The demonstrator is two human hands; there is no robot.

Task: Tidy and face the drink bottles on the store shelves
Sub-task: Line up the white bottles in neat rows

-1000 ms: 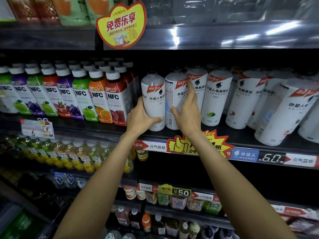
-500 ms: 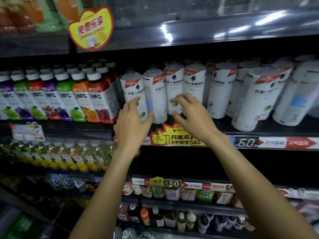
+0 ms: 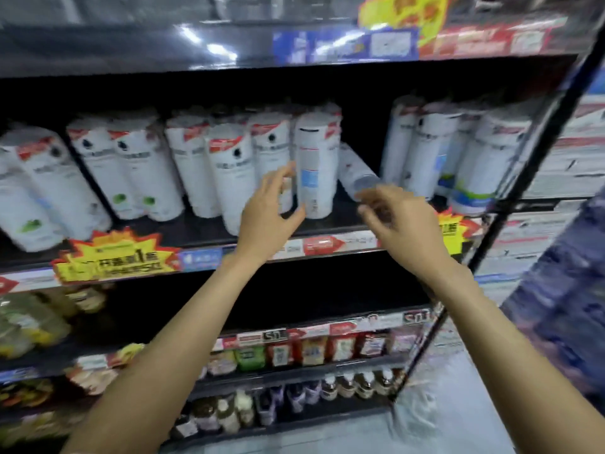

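Observation:
White drink bottles with red collars fill the middle shelf (image 3: 327, 224). One upright white bottle (image 3: 316, 165) stands with its back label, a blue patch, facing out. Behind it to the right a bottle (image 3: 357, 172) lies tipped on its side. My left hand (image 3: 268, 217) hovers just left of the upright bottle, fingers spread and holding nothing. My right hand (image 3: 396, 221) floats in front of the tipped bottle, fingers loosely curled and empty. The picture is blurred by motion.
A group of white bottles (image 3: 458, 155) stands at the shelf's right end by the black upright post (image 3: 523, 178). A yellow promo tag (image 3: 111, 257) hangs on the shelf edge. Small bottles (image 3: 311, 348) line lower shelves. Stacked cartons (image 3: 563, 158) sit to the right.
The view has swung right along the shelf; the NFC juice bottles are out of sight. Both hands let go of the bottles they held a second ago and moved right, now empty.

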